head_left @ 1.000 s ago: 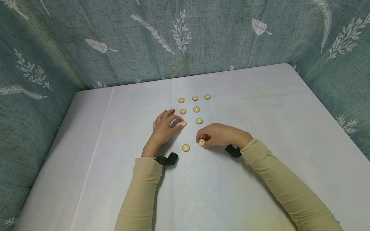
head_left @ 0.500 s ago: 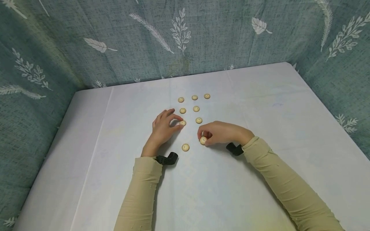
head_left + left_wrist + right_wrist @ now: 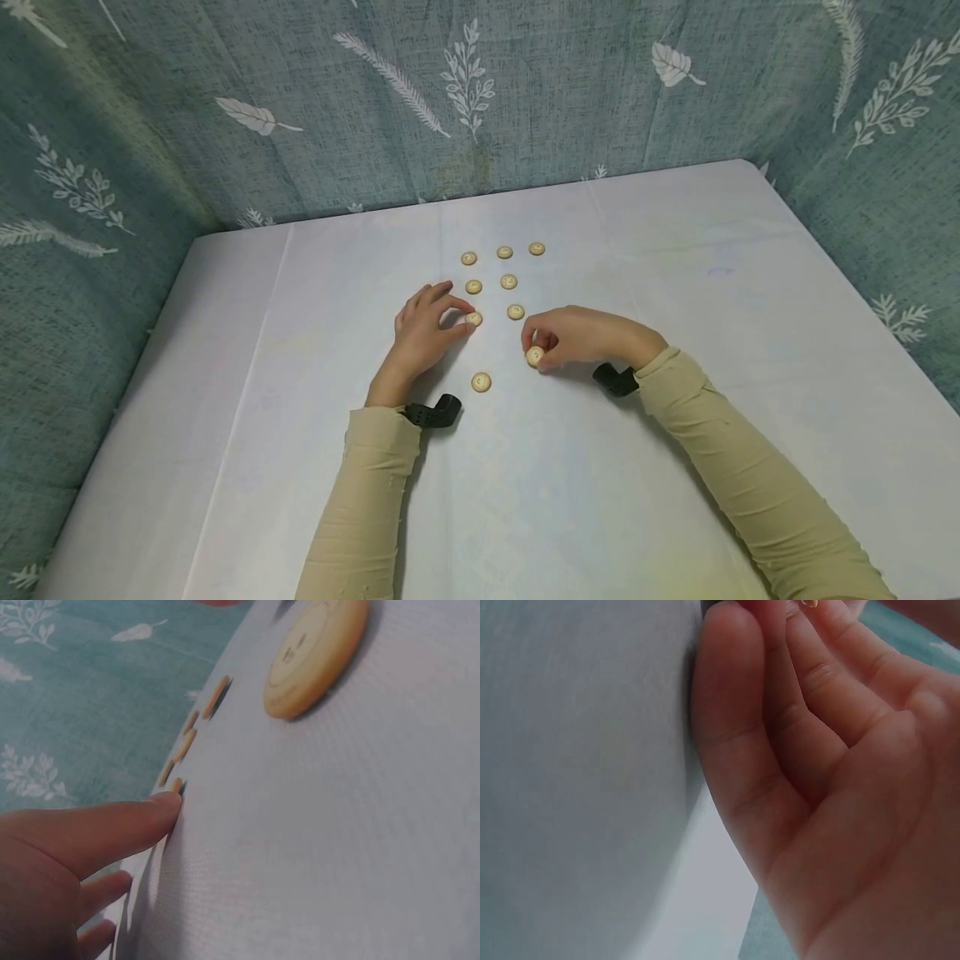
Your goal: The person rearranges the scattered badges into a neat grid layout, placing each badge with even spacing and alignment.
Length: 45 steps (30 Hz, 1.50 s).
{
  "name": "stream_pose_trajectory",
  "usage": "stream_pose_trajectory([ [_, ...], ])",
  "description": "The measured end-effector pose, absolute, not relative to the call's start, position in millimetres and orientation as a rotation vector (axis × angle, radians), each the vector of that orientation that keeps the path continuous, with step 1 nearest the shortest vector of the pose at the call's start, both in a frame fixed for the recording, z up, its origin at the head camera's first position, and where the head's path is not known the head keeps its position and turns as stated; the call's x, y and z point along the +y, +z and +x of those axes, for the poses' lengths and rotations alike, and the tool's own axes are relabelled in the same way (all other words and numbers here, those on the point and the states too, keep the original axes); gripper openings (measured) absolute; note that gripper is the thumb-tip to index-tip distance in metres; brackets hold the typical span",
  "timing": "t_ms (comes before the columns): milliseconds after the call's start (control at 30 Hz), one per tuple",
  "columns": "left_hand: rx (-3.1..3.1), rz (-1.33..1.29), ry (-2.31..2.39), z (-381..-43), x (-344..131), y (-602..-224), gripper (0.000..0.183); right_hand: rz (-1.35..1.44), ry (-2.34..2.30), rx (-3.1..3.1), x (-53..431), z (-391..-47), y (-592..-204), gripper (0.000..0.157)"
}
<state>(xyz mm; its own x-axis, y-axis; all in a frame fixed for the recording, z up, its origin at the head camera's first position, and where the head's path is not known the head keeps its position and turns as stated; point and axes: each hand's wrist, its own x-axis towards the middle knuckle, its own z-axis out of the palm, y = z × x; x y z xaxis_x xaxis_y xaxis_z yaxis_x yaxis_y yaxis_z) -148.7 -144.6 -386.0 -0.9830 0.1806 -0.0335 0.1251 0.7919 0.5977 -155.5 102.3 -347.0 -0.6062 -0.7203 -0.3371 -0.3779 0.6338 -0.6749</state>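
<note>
In the head view, my left hand [image 3: 427, 329] pinches a round, cream-coloured button [image 3: 475, 318] at its edges between thumb and index finger, low over the white cloth. The other left fingers spread out behind. My right hand [image 3: 585, 335] holds another button [image 3: 536, 357] between thumb and fingertips, to the right of the column of buttons. A loose button [image 3: 482, 382] lies nearer to me, between the two wrists; it looms large in the left wrist view. In the right wrist view, the right hand's fingers [image 3: 731, 712] hide most of its button.
Several matching buttons lie beyond the hands, among them a row of three with its right-hand button [image 3: 537, 248] farthest right, and one button [image 3: 516, 312] just beyond the right hand. A green leaf-patterned curtain [image 3: 555, 100] hangs behind the white-covered table [image 3: 247, 350].
My right hand has drawn its button off to the right and slightly farther from me. My left hand keeps its place on its button.
</note>
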Motion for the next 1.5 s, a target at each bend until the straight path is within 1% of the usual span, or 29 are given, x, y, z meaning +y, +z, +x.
stream_pose_trajectory([
  [333, 2.885, 0.247, 0.962, -148.5, -145.0, -384.5, 0.021, -0.789, -0.772, 2.283, 108.4, -160.3, -345.7, 0.015],
  [800, 2.886, 0.258, 0.953, -148.5, -145.5, -385.0, 0.021, -0.697, -0.880, 2.276, 129.0, -174.3, -355.7, 0.020],
  [1500, 2.873, 0.240, 0.973, -148.9, -146.4, -385.4, 0.020, -0.594, -0.926, 2.416, 132.0, -179.9, -355.1, 0.027],
])
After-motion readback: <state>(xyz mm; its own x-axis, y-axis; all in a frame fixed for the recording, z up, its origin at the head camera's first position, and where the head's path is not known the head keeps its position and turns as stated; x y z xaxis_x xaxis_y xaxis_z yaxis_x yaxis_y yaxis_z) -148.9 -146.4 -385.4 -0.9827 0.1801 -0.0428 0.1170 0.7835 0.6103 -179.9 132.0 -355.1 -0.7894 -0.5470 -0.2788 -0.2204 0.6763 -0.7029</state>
